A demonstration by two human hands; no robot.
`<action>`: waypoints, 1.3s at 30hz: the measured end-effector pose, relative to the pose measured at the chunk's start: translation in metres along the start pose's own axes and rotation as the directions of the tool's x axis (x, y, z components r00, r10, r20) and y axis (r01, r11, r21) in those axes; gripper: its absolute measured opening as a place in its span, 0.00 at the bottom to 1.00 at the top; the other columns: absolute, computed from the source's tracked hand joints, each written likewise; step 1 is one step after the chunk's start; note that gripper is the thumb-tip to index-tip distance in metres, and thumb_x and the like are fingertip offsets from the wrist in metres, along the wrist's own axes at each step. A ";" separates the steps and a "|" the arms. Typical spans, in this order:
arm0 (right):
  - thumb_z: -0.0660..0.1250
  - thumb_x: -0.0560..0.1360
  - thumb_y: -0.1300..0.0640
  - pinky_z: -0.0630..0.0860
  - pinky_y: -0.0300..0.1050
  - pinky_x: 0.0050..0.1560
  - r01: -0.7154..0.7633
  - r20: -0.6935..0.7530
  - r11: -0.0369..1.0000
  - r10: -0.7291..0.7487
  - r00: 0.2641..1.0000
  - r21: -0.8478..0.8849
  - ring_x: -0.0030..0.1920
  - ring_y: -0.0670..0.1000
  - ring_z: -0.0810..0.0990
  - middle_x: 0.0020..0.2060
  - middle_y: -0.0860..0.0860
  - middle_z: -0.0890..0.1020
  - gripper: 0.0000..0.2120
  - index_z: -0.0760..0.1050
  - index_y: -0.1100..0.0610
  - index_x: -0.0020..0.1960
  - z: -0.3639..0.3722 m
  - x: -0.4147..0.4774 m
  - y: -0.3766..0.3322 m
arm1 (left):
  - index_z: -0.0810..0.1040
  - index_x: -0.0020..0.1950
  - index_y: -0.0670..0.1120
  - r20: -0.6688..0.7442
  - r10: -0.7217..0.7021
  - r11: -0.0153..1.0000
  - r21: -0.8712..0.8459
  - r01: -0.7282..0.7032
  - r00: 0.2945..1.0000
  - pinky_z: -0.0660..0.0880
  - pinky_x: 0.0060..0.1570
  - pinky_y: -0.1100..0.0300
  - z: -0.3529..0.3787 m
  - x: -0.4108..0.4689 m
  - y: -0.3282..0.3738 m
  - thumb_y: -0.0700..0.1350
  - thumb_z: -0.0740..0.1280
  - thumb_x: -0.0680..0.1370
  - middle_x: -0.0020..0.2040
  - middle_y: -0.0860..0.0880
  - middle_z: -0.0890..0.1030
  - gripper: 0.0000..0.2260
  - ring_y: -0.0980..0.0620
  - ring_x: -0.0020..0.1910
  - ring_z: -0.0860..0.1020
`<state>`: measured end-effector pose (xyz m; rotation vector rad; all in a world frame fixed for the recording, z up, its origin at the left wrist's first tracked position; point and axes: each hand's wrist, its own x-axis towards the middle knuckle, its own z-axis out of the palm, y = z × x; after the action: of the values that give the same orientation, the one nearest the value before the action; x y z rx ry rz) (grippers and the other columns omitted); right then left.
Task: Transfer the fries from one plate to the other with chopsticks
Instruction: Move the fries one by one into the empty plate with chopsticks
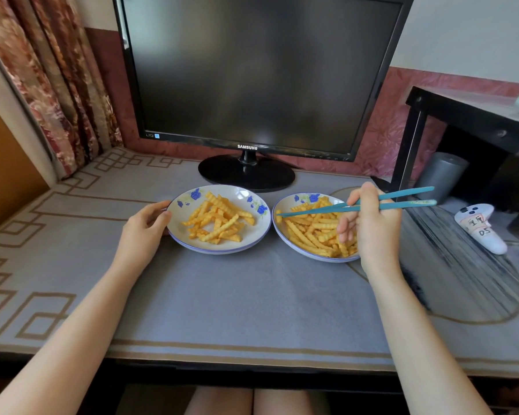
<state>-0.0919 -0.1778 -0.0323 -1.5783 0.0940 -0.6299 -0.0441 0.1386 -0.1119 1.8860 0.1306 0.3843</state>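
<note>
Two white plates with blue flower prints stand side by side on the desk mat. The left plate [177, 232] holds a small heap of crinkle-cut fries [219, 223]. The right plate [282, 205] holds a larger heap of fries [312, 232]. My left hand [146, 226] grips the left plate's left rim. My right hand [372, 226] holds a pair of teal chopsticks [321, 208] above the right plate. Their tips point left and meet at the right plate's left edge, at the end of a fry there; I cannot tell whether they grip it.
A black Samsung monitor [252, 79] stands right behind the plates on its round base [246, 173]. A white controller [481, 227] lies at the right on the mat. A black side table [474, 115] and a grey cylinder [442, 175] stand at far right. Curtains hang at left.
</note>
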 end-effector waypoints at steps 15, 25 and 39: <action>0.55 0.83 0.56 0.63 0.37 0.21 -0.044 0.210 0.995 0.024 0.977 0.091 0.18 0.52 0.67 0.19 0.55 0.71 0.16 0.71 0.58 0.38 0.048 -0.019 -0.015 | 0.78 0.62 0.48 -0.004 -0.006 1.000 -0.015 0.006 1.000 0.75 0.59 0.53 -0.001 0.002 -0.003 0.43 0.62 0.80 0.52 0.50 0.82 0.12 0.62 0.41 0.81; 0.55 0.81 0.58 0.59 0.37 0.20 0.003 0.037 0.998 -0.005 0.999 0.057 0.17 0.52 0.65 0.17 0.54 0.71 0.15 0.70 0.57 0.36 -0.002 0.003 -0.014 | 0.78 0.62 0.48 0.002 -0.015 1.000 -0.008 0.015 1.000 0.74 0.61 0.51 0.000 0.001 0.000 0.43 0.62 0.81 0.52 0.50 0.82 0.12 0.56 0.45 0.81; 0.55 0.81 0.58 0.60 0.33 0.19 -0.024 0.072 0.996 0.030 0.997 -0.083 0.16 0.52 0.64 0.17 0.54 0.70 0.15 0.70 0.58 0.37 -0.024 0.001 -0.006 | 0.78 0.63 0.48 -0.006 -0.017 1.000 -0.011 0.017 1.000 0.75 0.57 0.55 0.001 -0.001 0.001 0.43 0.62 0.81 0.53 0.49 0.82 0.12 0.56 0.44 0.81</action>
<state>-0.1036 -0.1989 -0.0269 -1.6751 0.0878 -0.5525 -0.0447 0.1376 -0.1117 1.8721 0.1485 0.3779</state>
